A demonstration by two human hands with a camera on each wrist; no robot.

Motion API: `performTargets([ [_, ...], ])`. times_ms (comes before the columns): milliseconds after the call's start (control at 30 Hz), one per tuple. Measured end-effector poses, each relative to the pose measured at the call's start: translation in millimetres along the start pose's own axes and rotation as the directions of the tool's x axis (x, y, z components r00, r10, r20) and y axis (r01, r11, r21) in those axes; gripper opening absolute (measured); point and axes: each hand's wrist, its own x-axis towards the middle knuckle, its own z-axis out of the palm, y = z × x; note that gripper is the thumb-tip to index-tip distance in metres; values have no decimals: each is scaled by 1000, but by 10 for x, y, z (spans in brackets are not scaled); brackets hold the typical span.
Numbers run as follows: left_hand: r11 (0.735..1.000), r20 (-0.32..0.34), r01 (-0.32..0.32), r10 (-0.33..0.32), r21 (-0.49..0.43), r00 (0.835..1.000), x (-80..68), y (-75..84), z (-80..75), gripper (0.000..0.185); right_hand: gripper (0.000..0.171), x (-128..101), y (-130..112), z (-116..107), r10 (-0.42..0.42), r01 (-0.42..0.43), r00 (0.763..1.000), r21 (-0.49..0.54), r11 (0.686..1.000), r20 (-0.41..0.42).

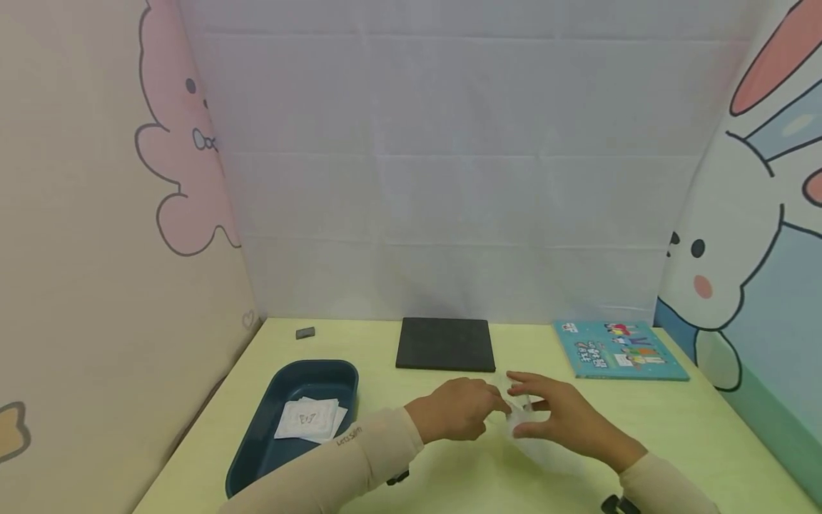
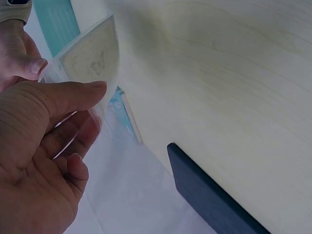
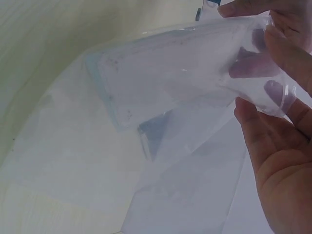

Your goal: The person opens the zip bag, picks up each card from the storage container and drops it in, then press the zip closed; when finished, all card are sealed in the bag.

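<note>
A clear plastic bag is held between both hands over the table, in front of the black board. In the left wrist view, my left hand pinches its edge between thumb and fingers. A pale packet with a small print shows through the film there. My right hand has its thumb and fingers bent around the bag's other side. Some fingers show through the film in the right wrist view, where the bag hangs out to the left. Whether any finger is inside it I cannot tell.
A dark blue tray stands at the left with several white packets in it. Behind the hands lies a flat black board. A blue picture book lies back right, and a small grey block back left. Walls enclose three sides.
</note>
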Motion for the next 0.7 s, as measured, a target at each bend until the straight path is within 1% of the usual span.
performTargets([
  [67,1000,6,8,-8,-20,1000,0,-6,13,49,41,0,1,0,-8,7,1000,-17,1000,-18],
  [133,999,0,11,-11,-39,1000,-1,-15,22,48,32,3,5,-3,-19,18,999,-31,999,-31],
  [233,999,-25,4,-5,-36,1000,-5,-34,44,42,33,8,8,-10,-27,24,999,-55,998,-41],
  [333,1000,-45,-4,4,0,999,-17,-58,68,38,32,12,10,-15,-37,33,998,-89,996,-44],
  [433,999,-44,-6,9,54,999,-27,-81,77,39,32,12,13,-15,-55,47,997,-132,990,-56],
  [533,997,-38,-7,10,78,999,-39,-99,65,41,29,21,20,-7,-84,72,993,-157,985,-77],
  [633,996,-54,-17,21,84,998,-54,-115,55,44,33,34,30,0,-103,88,991,-152,984,-89],
  [700,996,-77,-33,39,81,996,-64,-131,60,44,33,46,24,-2,-103,90,991,-144,985,-85],
])
